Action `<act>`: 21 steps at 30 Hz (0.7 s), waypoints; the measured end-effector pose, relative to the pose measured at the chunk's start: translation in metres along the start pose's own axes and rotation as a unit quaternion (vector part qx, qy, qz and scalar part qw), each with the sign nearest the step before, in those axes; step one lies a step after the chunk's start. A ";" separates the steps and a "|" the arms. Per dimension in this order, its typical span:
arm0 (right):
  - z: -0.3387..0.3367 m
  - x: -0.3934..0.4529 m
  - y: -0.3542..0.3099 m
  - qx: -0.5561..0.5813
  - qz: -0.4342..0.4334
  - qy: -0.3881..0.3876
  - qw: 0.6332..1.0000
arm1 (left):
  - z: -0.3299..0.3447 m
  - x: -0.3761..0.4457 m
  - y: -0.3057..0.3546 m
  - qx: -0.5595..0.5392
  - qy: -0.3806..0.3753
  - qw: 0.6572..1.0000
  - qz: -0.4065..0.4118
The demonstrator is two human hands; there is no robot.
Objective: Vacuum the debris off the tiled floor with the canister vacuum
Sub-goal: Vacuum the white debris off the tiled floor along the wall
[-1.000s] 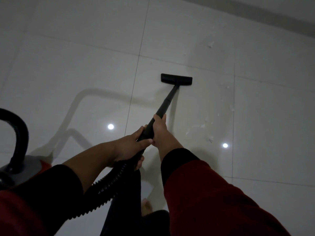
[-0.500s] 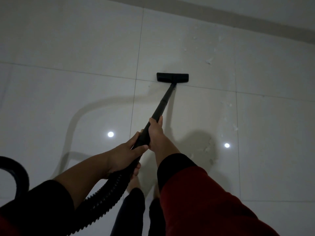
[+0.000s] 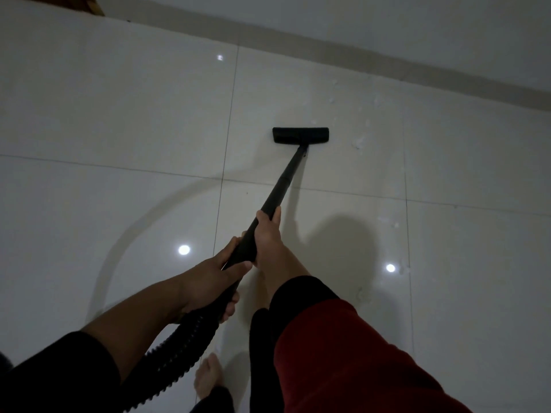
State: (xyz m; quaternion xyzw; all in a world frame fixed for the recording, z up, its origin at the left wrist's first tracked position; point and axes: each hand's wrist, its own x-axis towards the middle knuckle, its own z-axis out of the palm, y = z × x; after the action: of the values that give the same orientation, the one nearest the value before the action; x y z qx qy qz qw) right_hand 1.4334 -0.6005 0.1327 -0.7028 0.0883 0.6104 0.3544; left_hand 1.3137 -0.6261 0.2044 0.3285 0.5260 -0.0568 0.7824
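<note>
A black vacuum wand slants up from my hands to a flat black floor head resting on the glossy white tiled floor. My right hand grips the wand higher up. My left hand grips its lower end where the ribbed black hose joins. Small white debris bits lie just right of the head, more flecks lie beyond it, and a few flecks sit farther right. The canister is out of view.
A beige skirting strip and the wall run diagonally across the top right, close beyond the floor head. A wooden corner shows at the top left. My bare foot stands below the hose. Ceiling lights reflect on the tiles.
The floor head has been pushed forward across a grout line toward the wall. I have stepped forward, and the canister at the left edge has dropped out of view.
</note>
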 end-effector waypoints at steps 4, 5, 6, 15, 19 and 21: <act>0.003 0.018 -0.048 -0.003 0.009 -0.002 1.000 | -0.001 0.022 0.043 -0.016 0.011 1.000 0.000; 0.004 0.023 -0.058 -0.003 0.010 -0.003 1.000 | -0.001 0.026 0.053 -0.020 0.012 1.000 0.000; 0.005 0.027 -0.068 -0.003 0.010 -0.004 1.000 | -0.001 0.031 0.062 -0.022 0.014 1.000 0.000; 0.024 0.058 -0.134 0.000 0.005 -0.020 1.000 | -0.013 0.059 0.130 -0.025 0.025 0.999 -0.001; 0.036 0.068 -0.160 0.004 0.006 -0.020 1.000 | -0.024 0.069 0.158 -0.018 0.019 1.000 0.008; 0.043 0.072 -0.176 -0.005 0.004 -0.012 1.000 | -0.030 0.074 0.175 -0.022 0.017 1.000 0.010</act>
State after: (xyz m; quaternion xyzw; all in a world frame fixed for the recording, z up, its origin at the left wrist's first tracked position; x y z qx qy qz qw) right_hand 1.5147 -0.4232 0.1347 -0.6970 0.0839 0.6204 0.3496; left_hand 1.3989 -0.4542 0.2131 0.3174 0.5368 -0.0320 0.7811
